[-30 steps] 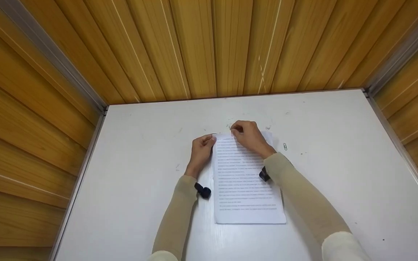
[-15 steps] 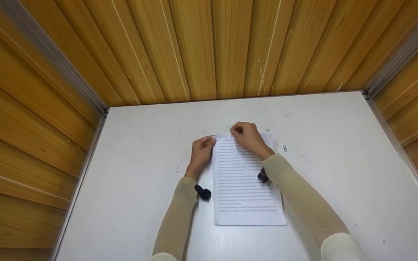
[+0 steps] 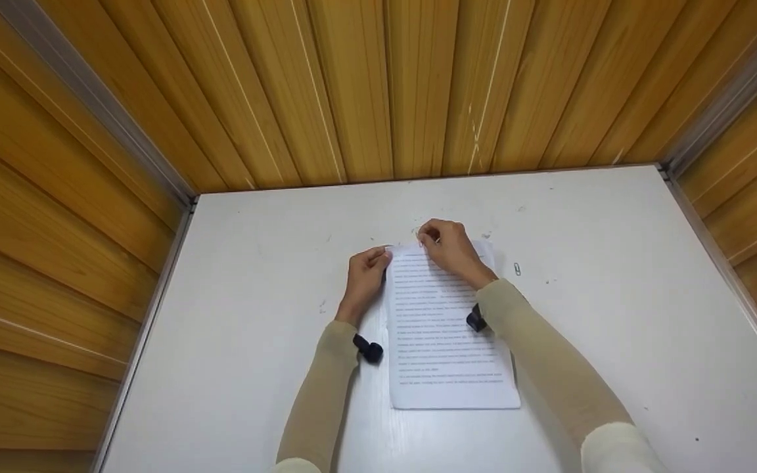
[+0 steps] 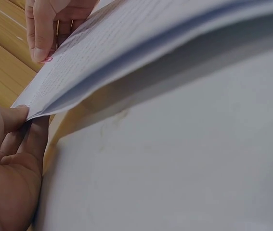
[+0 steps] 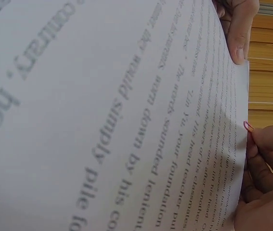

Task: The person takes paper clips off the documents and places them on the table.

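A stack of printed paper sheets (image 3: pixel 447 328) lies on the white table, its top edge lifted a little. At the top left corner my left hand (image 3: pixel 365 272) pinches the sheets, thumb above and fingers beneath, as the left wrist view shows. My right hand (image 3: pixel 451 249) is at the middle of the top edge and pinches a small pink paper clip (image 5: pixel 248 126). The clip's loop sits at the paper's edge in the right wrist view; how far it reaches over the sheets is hard to tell.
A green paper clip (image 3: pixel 517 269) lies on the white table (image 3: pixel 253 295) to the right of the sheets. Wood-panelled walls (image 3: pixel 418 85) stand behind and at both sides. Small dark marks dot the tabletop.
Hardly anything differs: both hands keep their places at the top edge, and the whole head view has shifted slightly.
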A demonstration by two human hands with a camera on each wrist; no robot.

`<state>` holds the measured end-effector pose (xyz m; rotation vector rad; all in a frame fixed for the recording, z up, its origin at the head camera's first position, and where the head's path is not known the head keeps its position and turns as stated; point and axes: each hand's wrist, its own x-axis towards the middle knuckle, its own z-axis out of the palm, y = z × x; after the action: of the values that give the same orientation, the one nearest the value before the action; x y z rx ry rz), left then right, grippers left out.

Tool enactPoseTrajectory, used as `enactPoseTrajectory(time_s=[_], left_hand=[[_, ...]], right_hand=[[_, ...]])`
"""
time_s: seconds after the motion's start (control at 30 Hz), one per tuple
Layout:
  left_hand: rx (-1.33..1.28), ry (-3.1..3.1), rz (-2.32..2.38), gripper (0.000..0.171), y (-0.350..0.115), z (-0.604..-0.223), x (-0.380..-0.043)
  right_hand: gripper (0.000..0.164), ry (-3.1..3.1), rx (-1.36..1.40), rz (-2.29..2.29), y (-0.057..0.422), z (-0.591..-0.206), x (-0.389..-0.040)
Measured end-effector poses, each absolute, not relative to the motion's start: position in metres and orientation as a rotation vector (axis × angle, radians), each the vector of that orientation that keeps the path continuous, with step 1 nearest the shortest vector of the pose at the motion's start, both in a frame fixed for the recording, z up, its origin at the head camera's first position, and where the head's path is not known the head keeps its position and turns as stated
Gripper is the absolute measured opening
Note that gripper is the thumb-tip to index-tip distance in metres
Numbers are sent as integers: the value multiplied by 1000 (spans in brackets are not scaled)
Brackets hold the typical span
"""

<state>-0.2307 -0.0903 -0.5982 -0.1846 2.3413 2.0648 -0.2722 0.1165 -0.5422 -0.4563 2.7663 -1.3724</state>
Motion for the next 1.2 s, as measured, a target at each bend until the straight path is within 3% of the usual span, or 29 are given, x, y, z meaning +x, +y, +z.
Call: enactPoseTrajectory(time_s=[0.43, 1.2], left_hand=[[-204, 2289, 2085, 29, -92, -597, -229], [-194, 2292, 2107, 29, -90, -598, -230]], right_hand=[[17, 2850, -436, -1519, 129, -539, -278], [16, 2926, -290, -1411, 208, -529, -267]])
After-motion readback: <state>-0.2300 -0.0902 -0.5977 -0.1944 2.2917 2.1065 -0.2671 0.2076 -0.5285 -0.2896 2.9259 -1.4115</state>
